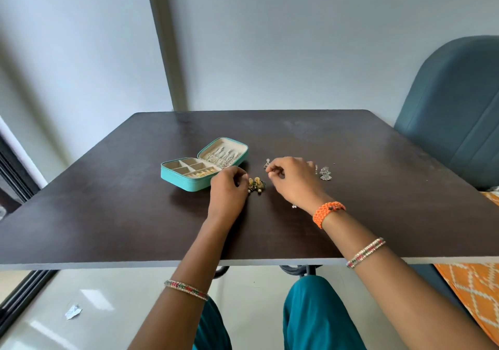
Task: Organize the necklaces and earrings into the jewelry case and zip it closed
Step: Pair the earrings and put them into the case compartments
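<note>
Right hand (293,180), centre of frame: fingers curled, thumb and forefinger pinched together at their tips on something too small to make out; a small silver earring (267,163) shows just above those fingertips, contact not clear. Wrist carries an orange woven band (328,212); a beaded bangle (366,252) sits further down the forearm.

Left hand (229,190), just left of centre: fingers curled down at the table (108,214), their tips beside a cluster of gold earrings (256,183) with green beads and pearl drops. Whether it holds 1 of them cannot be told. A second beaded bangle (186,290) rings this forearm, lower in the frame.

Jewelry case (199,167), teal, left of and above the left hand: lies unzipped and open on the dark table. Its near half has beige compartments, 1 with gold pieces in it; its raised lid half holds silver pieces in rows.

Silver earrings (324,173), right of the right hand: loose on the tabletop. 1 tiny silver piece (293,206) lies below the right wrist.

Blue chair (456,112), right edge of frame, beside the table. Teal trousers (316,314), bottom centre.
</note>
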